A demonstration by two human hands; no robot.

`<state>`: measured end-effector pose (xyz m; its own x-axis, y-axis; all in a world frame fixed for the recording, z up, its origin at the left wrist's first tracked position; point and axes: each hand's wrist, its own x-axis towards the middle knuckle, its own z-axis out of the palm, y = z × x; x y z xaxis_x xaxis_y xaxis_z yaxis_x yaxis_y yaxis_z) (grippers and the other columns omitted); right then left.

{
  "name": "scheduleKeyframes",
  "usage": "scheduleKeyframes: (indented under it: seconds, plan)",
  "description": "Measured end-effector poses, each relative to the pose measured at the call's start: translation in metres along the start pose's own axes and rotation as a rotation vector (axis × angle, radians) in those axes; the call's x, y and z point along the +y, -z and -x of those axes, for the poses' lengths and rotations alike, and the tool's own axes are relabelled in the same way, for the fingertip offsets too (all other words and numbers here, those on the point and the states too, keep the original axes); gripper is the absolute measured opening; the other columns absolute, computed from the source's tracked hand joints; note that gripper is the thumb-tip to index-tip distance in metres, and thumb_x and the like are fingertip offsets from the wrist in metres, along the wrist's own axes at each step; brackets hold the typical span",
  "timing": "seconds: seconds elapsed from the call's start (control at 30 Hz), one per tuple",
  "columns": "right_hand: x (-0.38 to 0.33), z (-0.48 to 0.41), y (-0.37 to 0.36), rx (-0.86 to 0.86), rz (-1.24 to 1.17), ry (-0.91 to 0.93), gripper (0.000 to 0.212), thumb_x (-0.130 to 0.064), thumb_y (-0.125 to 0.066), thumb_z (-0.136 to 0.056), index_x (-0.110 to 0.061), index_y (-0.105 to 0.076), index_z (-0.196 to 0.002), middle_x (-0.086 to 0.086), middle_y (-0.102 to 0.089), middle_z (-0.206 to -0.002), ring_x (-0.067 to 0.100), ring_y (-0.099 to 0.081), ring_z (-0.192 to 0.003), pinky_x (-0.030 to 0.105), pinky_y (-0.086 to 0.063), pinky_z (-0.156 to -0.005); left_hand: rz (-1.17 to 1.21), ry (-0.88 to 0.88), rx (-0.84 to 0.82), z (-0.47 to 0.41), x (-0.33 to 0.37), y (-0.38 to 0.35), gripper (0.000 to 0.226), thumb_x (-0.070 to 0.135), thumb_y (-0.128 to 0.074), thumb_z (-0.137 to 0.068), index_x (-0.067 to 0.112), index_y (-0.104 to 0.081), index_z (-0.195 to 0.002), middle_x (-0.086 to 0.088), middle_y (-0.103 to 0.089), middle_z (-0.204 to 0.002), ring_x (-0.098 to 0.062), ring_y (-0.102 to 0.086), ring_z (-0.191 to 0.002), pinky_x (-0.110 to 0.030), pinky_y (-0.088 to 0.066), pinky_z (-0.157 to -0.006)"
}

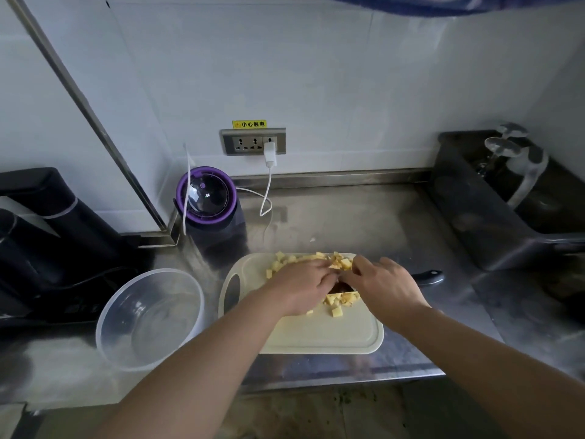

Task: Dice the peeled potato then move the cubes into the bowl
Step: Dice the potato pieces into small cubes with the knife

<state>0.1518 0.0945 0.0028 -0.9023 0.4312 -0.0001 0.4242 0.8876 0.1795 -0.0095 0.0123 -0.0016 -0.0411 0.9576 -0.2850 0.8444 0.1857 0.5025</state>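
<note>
Both hands are down on the cream cutting board (332, 334), meeting over a heap of potato cubes (343, 300). The left hand (304, 286) comes in from seven o'clock. Its fingers lie almost straight across the heap, only slightly bent, resting on the cubes and gripping nothing. The right hand (383, 286) comes in from five o'clock with its knuckles up and its fingers curled down into the pile. Their tips are hidden, so I cannot tell whether it has hold of any cubes.

All the potato is on the far half of the board. Some cubes are scattered at twelve o'clock beyond the fingers, and more sit just on the near side between the two hands.

A black knife handle (427, 277) pokes out at three o'clock from behind the right hand. A dark patch between the hands may be its blade.

The clear plastic bowl (148, 324) stands just beside the board at nine o'clock on the steel counter (364, 223), with no cubes in it yet.

At eleven o'clock is a dark appliance with a purple rim and clear dome lid (205, 198). A white charger (269, 152) is plugged into the wall socket (250, 142) at twelve. A dark tub (474, 217) sits at two o'clock, and black machines (47, 232) at ten.
</note>
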Motion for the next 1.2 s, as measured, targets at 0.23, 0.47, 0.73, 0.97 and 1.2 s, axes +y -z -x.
scheduleKeyframes:
  seconds: [0.23,0.47,0.73,0.97,1.2]
  plan:
    - [0.003,0.006,0.002,-0.124,0.001,0.027,0.036,-0.013,-0.051,-0.099,-0.029,-0.053,-0.131,0.001,-0.051,-0.118,0.016,-0.041,-0.074,0.026,-0.034,-0.075,-0.098,0.15,-0.124,-0.021,0.001,-0.013,0.056,0.046,-0.016,-0.103,0.02,-0.048,-0.139,-0.003,-0.045,-0.147,-0.029,-0.047,-0.127,-0.041,-0.038,-0.105]
    - [0.005,0.01,0.003,-0.131,-0.08,-0.108,0.036,-0.018,-0.048,-0.101,-0.035,-0.052,-0.133,-0.003,-0.049,-0.121,0.017,-0.053,-0.085,0.023,-0.041,-0.072,0.221,0.229,0.199,-0.004,-0.016,0.012,0.045,0.038,-0.026,-0.105,0.015,-0.056,-0.129,-0.001,-0.057,-0.128,-0.012,-0.054,-0.106,-0.027,-0.041,-0.09]
    - [-0.001,0.001,-0.009,-0.212,-0.378,-0.318,0.035,-0.018,-0.039,-0.102,-0.03,-0.057,-0.129,-0.005,-0.056,-0.111,0.019,-0.062,-0.094,0.032,-0.054,-0.079,0.187,0.515,0.287,0.034,-0.075,-0.009,0.026,0.015,-0.04,-0.1,0.014,-0.065,-0.107,-0.007,-0.062,-0.117,-0.025,-0.056,-0.115,-0.034,-0.045,-0.095]
    - [-0.026,-0.003,-0.005,-0.335,-0.604,-0.295,0.025,-0.018,-0.038,-0.099,-0.02,-0.053,-0.119,-0.009,-0.049,-0.077,0.01,-0.054,-0.067,0.022,-0.045,-0.058,0.299,0.568,0.075,0.044,-0.07,-0.032,0.047,0.043,-0.043,-0.1,0.016,-0.05,-0.137,-0.002,-0.046,-0.143,-0.022,-0.052,-0.121,-0.03,-0.041,-0.098]
    - [-0.047,-0.001,-0.001,-0.382,-0.634,-0.254,0.024,-0.02,-0.039,-0.102,-0.02,-0.053,-0.121,-0.005,-0.056,-0.089,0.011,-0.057,-0.072,0.019,-0.048,-0.062,0.05,0.462,0.071,0.059,-0.068,-0.061,0.052,0.046,-0.054,-0.093,0.021,-0.046,-0.138,0.002,-0.048,-0.134,-0.019,-0.049,-0.122,-0.035,-0.043,-0.101]
